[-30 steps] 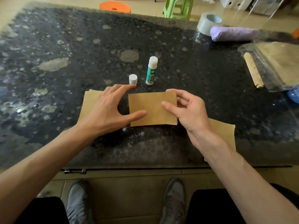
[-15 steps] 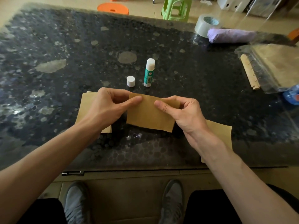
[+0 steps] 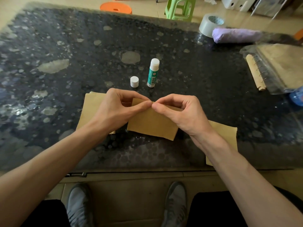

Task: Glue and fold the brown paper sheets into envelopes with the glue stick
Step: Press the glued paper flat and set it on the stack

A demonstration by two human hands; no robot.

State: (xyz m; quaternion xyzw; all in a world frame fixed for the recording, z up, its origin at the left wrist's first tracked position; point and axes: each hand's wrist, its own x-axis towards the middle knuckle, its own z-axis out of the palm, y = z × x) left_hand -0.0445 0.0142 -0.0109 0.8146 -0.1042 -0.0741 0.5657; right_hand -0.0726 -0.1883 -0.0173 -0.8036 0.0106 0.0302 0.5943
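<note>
A folded brown paper piece [image 3: 152, 123] is lifted off the dark speckled table [image 3: 65, 54], tilted toward me. My left hand [image 3: 118, 110] and my right hand [image 3: 182, 112] both pinch its top edge, fingertips meeting at the middle. Under my left hand lies a stack of brown sheets [image 3: 91, 108]. Another brown sheet [image 3: 224, 133] lies under my right forearm near the table's front edge. The green-and-white glue stick [image 3: 153, 73] stands upright and uncapped just beyond my hands, its white cap [image 3: 134, 81] standing to its left.
At the back right are a roll of tape [image 3: 209, 24] and a rolled purple bundle [image 3: 236, 35]. A spiral notebook in a clear plastic sleeve [image 3: 275, 68] lies at the right edge. Orange stool [image 3: 116, 7] and green stool [image 3: 179, 8] stand beyond the table.
The folded paper lay flat under both hands a second ago. Both hands have since lifted it, and their fingertips have slid together to the middle of its top edge.
</note>
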